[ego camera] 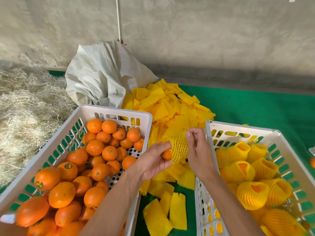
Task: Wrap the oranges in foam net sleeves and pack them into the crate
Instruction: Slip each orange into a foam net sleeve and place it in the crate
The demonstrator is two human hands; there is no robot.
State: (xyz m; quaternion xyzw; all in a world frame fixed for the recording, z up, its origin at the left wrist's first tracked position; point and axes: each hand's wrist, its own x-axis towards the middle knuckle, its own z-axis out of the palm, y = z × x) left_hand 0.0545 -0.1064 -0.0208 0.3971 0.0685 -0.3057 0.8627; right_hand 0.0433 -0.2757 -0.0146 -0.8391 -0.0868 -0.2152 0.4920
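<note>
Between two white crates, left hand (154, 160) grips an orange (166, 154); right hand (198, 150) apparently pinches the foam net sleeve (179, 149) half over it, mouth leftward.

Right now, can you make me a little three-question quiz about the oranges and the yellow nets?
1. True or false: the right crate holds oranges already wrapped in foam nets.
2. Which hand holds the orange being wrapped? A) left hand B) right hand
3. Fill in: the loose pile of foam net sleeves lies on a ____ mat.

Key
1. True. The wrapped oranges sit in the right crate; the left crate holds bare ones.
2. A. The left hand holds the orange while the right hand pinches the foam net sleeve around it.
3. Green.
</note>
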